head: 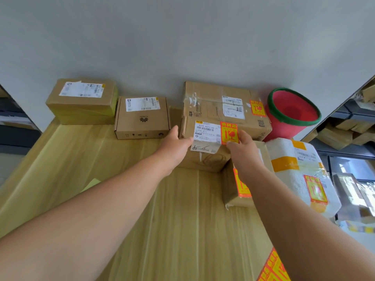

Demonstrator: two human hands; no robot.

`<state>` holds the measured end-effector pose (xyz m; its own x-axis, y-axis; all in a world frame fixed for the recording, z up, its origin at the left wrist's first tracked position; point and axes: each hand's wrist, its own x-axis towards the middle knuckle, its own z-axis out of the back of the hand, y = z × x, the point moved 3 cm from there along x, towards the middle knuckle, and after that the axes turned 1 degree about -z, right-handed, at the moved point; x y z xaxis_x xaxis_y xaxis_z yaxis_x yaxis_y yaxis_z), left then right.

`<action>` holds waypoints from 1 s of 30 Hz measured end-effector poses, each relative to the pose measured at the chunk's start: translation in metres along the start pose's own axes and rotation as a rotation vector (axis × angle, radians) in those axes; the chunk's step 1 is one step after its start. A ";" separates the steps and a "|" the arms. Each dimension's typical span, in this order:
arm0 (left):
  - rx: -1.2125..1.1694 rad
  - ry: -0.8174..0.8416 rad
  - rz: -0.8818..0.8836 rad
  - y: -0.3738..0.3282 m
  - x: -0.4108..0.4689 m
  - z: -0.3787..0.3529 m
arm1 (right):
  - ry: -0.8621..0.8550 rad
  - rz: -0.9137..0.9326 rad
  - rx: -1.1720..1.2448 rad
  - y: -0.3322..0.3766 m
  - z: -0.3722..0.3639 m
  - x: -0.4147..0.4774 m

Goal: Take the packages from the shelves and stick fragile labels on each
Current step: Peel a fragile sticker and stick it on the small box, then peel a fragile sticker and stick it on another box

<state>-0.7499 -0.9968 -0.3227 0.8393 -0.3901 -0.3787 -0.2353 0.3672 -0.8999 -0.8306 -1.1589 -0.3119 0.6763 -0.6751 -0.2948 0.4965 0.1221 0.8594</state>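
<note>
The small cardboard box [205, 159] sat on the surface [142, 199] between both hands. The left hand [175, 144] lay flat against its side, and the right hand [242, 148] touched the red label [228, 133], though I couldn't tell whether it gripped. The box looked light and stiff, best held by opposite sides.

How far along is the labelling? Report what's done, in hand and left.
Done: the big back box, the white padded parcel and the brown parcel under the right forearm each show an orange fragile label. In hand: the left hand steadies the middle box while fingers of the right hand touch its label. Left: the taped box and the logo box at back left show none.
</note>
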 end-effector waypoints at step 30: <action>0.331 -0.371 0.088 0.071 0.024 0.178 | 0.180 0.155 -0.358 0.048 -0.184 -0.015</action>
<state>-0.6589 -0.8296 -0.3570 0.9551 -0.0415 -0.2933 -0.1952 0.6565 -0.7286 -0.7165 -1.0090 -0.3433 0.8258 -0.4955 -0.2692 0.5180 0.4779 0.7095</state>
